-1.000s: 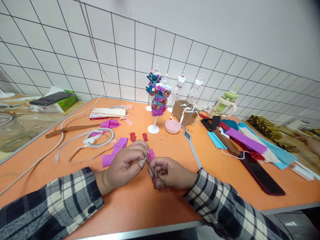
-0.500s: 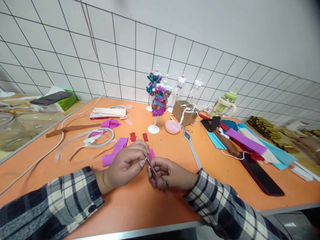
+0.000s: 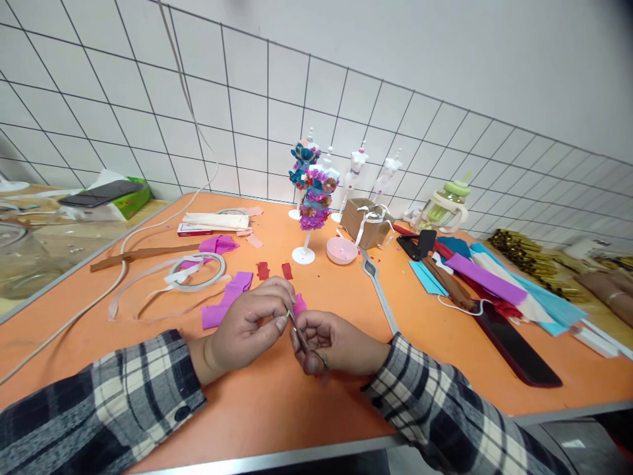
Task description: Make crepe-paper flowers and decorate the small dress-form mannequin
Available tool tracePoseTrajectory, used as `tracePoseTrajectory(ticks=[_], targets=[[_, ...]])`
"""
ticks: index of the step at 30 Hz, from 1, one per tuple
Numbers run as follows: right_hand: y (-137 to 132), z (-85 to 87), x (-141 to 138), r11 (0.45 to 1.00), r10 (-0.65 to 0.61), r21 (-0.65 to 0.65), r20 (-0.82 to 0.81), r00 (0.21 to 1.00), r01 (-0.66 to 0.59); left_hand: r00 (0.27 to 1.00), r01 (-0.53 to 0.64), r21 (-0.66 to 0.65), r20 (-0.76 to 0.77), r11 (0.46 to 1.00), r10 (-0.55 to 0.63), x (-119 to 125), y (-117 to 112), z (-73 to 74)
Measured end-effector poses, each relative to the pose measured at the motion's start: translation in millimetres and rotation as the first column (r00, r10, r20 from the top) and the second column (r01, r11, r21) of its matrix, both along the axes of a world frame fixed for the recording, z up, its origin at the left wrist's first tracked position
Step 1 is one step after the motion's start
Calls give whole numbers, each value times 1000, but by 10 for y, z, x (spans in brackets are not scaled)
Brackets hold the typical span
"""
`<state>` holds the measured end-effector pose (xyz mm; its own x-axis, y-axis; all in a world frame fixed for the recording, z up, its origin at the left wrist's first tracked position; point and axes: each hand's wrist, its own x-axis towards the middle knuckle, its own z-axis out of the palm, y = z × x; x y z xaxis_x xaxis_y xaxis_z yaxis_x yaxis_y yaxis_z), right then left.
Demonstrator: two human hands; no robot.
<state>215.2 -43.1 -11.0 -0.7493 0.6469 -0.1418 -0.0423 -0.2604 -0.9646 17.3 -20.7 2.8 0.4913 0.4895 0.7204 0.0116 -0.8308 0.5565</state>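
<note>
My right hand (image 3: 331, 340) is closed around a small pair of scissors (image 3: 299, 335), with thumb and fingers at the handles. The blades point up and to the left, closer together than apart. Their tips meet the pinched fingertips of my left hand (image 3: 254, 323), and what those fingers hold is hidden. Just beyond both hands shows a bit of pink crepe paper (image 3: 299, 303); whether it is held or lying on the table I cannot tell. A purple crepe paper strip (image 3: 217, 313) lies beside my left hand, and two red paper pieces (image 3: 263, 270) lie behind it.
A mini dress form (image 3: 316, 201) covered in paper flowers stands behind a pink bowl (image 3: 341, 251) and a cardboard box (image 3: 363, 221). Tape rolls (image 3: 221, 272) lie left. On the right are crepe paper strips (image 3: 487, 277), a phone (image 3: 519, 346) and a green-lidded bottle (image 3: 448, 204).
The scissors' handles have come together in my right hand, whose thumb has moved slightly. My left hand stays in place.
</note>
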Motion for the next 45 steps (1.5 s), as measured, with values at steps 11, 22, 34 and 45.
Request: tracePoseTrajectory(ticks=[11, 22, 34, 45], targets=[[1, -12, 9, 1000, -1, 28, -38, 999, 2, 999, -31, 14, -6, 999, 31, -6, 21, 21], [-5, -104, 27, 998, -18, -55, -110, 994, 12, 998, -30, 108, -59, 994, 36, -30, 71, 54], [2, -93, -16, 996, -52, -83, -109, 993, 43, 997, -55, 85, -48, 995, 59, 7, 66, 13], [65, -77, 92, 994, 61, -90, -88, 994, -69, 997, -24, 67, -68, 997, 29, -45, 83, -43]])
